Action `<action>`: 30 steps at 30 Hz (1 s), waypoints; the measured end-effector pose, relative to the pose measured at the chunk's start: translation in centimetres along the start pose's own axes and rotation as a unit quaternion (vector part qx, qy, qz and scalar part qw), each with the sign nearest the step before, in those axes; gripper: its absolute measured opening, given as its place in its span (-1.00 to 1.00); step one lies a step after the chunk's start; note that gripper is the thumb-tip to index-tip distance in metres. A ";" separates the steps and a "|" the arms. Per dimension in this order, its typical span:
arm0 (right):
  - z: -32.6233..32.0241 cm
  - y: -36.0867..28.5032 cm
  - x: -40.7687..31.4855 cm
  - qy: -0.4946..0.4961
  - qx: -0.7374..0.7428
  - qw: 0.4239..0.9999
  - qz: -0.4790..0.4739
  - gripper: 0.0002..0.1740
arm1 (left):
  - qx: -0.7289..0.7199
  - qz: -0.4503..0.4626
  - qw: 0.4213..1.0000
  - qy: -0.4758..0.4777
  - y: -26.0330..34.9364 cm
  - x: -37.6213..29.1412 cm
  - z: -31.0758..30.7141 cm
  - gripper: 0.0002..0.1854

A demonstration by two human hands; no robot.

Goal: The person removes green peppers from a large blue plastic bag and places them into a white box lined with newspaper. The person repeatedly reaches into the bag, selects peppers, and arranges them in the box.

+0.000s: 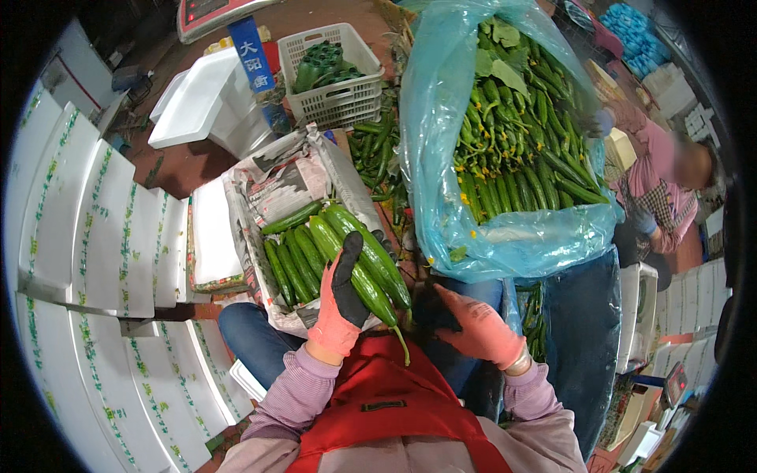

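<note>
My left hand, in a coral work glove with a black palm, is closed around two large green cucumbers. It holds them tilted over the near right side of a newspaper-lined box. Inside that box a row of cucumbers lies side by side, with another cucumber set crosswise above them. My right hand, gloved alike, hovers above my lap. Its thumb and fingers are apart with nothing seen between them; the palm side is dark and partly hidden.
A blue plastic bag full of cucumbers stands at front right. Ahead are a white crate, loose cucumbers and a scale. White foam boxes are stacked at left. A co-worker sits at right.
</note>
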State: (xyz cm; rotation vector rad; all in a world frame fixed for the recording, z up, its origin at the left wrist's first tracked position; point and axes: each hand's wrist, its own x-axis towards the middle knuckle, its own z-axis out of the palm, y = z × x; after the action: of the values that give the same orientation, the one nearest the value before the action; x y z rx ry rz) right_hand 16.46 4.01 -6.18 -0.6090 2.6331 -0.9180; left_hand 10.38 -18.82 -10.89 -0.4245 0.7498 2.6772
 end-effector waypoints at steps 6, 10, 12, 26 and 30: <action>2.9 -0.5 5.8 0.094 0.186 0.976 -0.059 -0.23 | 0.296 0.165 0.939 -0.053 -0.7 -0.7 -3.2 -0.57; 4.7 -0.9 14.3 0.097 0.198 0.971 -0.093 -0.27 | 0.244 0.170 0.954 0.048 0.9 -2.0 -8.0 -0.58; 6.1 -1.0 19.5 0.114 0.007 0.981 -0.159 -0.34 | -0.013 0.122 0.986 0.115 1.9 -2.9 -10.0 -0.59; 10.0 -0.5 32.4 0.132 0.042 0.982 -0.127 -0.44 | 0.039 0.247 0.953 0.172 8.9 -2.0 -13.4 -0.31; 5.9 -3.6 22.3 0.056 0.226 0.970 -0.065 -0.23 | 0.136 0.272 0.947 0.102 7.9 1.9 -11.0 -0.32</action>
State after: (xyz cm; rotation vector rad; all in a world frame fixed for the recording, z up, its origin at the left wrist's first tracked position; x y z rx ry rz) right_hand 0.44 -12.25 -11.23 -0.6269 2.3683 -1.5725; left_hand 7.71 -30.76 -17.10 -0.4841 1.4639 2.9804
